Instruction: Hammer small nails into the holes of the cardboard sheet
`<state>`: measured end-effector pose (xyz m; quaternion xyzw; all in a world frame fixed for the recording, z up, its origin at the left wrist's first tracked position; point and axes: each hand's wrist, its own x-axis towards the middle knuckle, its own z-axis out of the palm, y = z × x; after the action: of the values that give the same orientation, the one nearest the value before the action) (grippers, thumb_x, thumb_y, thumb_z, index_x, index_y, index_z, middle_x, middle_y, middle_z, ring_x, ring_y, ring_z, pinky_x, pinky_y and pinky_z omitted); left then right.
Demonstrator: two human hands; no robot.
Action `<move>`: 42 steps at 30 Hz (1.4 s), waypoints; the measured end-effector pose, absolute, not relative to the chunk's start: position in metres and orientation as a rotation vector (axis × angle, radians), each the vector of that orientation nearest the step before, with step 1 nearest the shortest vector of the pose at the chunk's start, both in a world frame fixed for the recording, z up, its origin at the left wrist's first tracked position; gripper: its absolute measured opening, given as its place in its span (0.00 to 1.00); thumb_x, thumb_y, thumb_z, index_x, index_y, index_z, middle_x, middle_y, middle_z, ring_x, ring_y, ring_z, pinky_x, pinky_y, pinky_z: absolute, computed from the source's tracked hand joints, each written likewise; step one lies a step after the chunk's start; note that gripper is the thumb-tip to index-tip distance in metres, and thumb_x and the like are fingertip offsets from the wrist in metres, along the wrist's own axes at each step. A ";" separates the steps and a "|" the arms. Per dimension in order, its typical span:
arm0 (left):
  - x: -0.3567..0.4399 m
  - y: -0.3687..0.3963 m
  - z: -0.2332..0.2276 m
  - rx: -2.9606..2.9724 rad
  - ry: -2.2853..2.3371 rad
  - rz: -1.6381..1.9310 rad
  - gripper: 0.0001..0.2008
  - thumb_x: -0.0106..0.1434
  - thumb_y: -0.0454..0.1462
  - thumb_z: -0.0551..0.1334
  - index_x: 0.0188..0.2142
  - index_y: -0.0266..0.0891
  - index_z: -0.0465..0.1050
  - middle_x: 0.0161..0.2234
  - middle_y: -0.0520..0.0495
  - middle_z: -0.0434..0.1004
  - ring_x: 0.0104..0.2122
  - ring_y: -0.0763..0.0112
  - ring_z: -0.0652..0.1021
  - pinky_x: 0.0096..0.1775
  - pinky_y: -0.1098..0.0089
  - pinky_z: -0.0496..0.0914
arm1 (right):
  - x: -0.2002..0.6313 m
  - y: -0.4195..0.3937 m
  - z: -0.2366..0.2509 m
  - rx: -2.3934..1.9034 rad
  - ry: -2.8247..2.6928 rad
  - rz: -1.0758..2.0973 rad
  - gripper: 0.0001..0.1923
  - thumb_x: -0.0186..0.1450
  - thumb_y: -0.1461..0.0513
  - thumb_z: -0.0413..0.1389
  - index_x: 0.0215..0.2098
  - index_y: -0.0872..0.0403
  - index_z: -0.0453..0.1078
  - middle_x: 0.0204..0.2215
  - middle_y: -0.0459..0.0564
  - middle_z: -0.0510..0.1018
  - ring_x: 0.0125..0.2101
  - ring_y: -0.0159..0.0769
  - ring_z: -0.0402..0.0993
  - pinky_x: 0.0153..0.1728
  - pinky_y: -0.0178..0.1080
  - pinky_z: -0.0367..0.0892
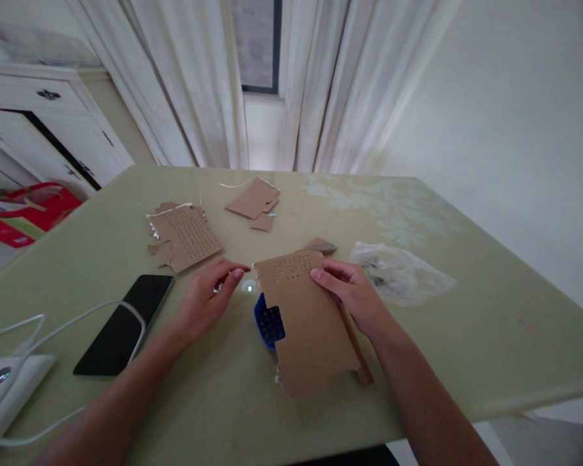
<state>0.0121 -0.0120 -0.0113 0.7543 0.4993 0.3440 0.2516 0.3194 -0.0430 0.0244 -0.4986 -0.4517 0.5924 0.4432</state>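
Observation:
A brown cardboard piece with rows of small holes near its far end and a ragged, notched left edge is tilted in front of me. My right hand grips its right edge, thumb on top and fingers underneath. Just left of its upper corner, my left hand is closed in a pinch, the fingertips close to the edge; whatever they hold is too small to make out. Beneath the cardboard's left notch shows a blue dotted object, mostly covered. A brown strip sticks out below the right edge.
Another perforated cardboard piece lies at left, smaller cardboard scraps farther back. A clear plastic bag with dark bits lies at right, a grey tool-like item behind the cardboard. A black phone, white cable and power strip occupy the left.

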 end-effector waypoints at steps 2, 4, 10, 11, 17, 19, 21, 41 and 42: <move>0.018 -0.023 -0.007 1.992 1.015 0.907 0.33 0.75 0.64 0.52 0.54 0.44 0.83 0.48 0.40 0.82 0.43 0.57 0.80 0.46 0.60 0.76 | 0.320 -0.042 0.022 -1.283 -1.204 1.396 0.18 0.63 0.48 0.71 0.40 0.52 0.87 0.37 0.52 0.87 0.34 0.40 0.79 0.34 0.38 0.70; 0.023 -0.032 -0.005 1.980 0.824 0.821 0.42 0.64 0.70 0.61 0.65 0.47 0.76 0.61 0.38 0.77 0.53 0.51 0.79 0.51 0.57 0.77 | 0.320 -0.041 0.019 -1.326 -1.253 1.351 0.18 0.65 0.47 0.70 0.40 0.52 0.86 0.37 0.53 0.87 0.34 0.40 0.79 0.31 0.37 0.69; 0.025 -0.029 -0.010 1.901 0.859 0.630 0.50 0.58 0.55 0.79 0.75 0.52 0.63 0.68 0.39 0.72 0.62 0.45 0.75 0.61 0.50 0.73 | 0.325 -0.039 0.013 -1.457 -1.339 1.336 0.19 0.65 0.46 0.68 0.37 0.53 0.83 0.25 0.46 0.77 0.21 0.30 0.65 0.19 0.33 0.56; 0.023 -0.026 -0.011 1.861 0.836 0.624 0.48 0.60 0.53 0.78 0.75 0.52 0.63 0.68 0.40 0.73 0.62 0.45 0.76 0.62 0.49 0.73 | 0.326 -0.039 0.013 -1.465 -1.364 1.349 0.20 0.65 0.45 0.68 0.36 0.53 0.82 0.23 0.44 0.74 0.20 0.29 0.63 0.19 0.33 0.55; 0.011 -0.013 -0.019 1.725 0.682 0.659 0.45 0.66 0.46 0.75 0.77 0.53 0.59 0.73 0.39 0.67 0.68 0.45 0.73 0.67 0.47 0.70 | 0.329 -0.038 0.013 -1.458 -1.452 1.372 0.20 0.66 0.45 0.67 0.35 0.54 0.79 0.23 0.42 0.71 0.19 0.27 0.66 0.18 0.31 0.59; 0.011 -0.012 -0.021 1.679 0.667 0.672 0.46 0.64 0.46 0.76 0.77 0.52 0.59 0.75 0.38 0.65 0.70 0.43 0.71 0.68 0.44 0.69 | 0.328 -0.038 0.013 -1.450 -1.451 1.362 0.19 0.66 0.46 0.67 0.34 0.54 0.78 0.23 0.42 0.72 0.20 0.27 0.66 0.17 0.31 0.60; 0.012 -0.012 -0.022 1.627 0.650 0.692 0.48 0.63 0.45 0.78 0.77 0.53 0.59 0.75 0.38 0.63 0.71 0.43 0.70 0.69 0.43 0.67 | 0.326 -0.038 0.014 -1.438 -1.442 1.370 0.19 0.66 0.47 0.67 0.34 0.55 0.78 0.24 0.43 0.72 0.20 0.27 0.66 0.17 0.31 0.60; 0.005 -0.001 -0.006 1.637 1.441 1.039 0.29 0.72 0.56 0.62 0.62 0.38 0.73 0.51 0.35 0.85 0.45 0.55 0.84 0.44 0.59 0.79 | 0.341 -0.018 -0.008 -1.748 -1.548 0.661 0.21 0.67 0.45 0.65 0.45 0.53 0.78 0.32 0.51 0.81 0.30 0.42 0.77 0.34 0.42 0.69; -0.002 0.003 -0.006 1.730 1.651 0.983 0.25 0.72 0.54 0.60 0.56 0.38 0.76 0.47 0.36 0.86 0.43 0.54 0.84 0.42 0.58 0.78 | 0.342 -0.016 -0.013 -1.795 -1.603 0.554 0.20 0.67 0.47 0.65 0.46 0.52 0.77 0.36 0.53 0.82 0.35 0.45 0.79 0.37 0.44 0.69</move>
<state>-0.0019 0.0033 -0.0056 0.6435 0.6141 0.3655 0.2743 0.3416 -0.0162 -0.0130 -0.6863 -0.6128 0.2118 0.3296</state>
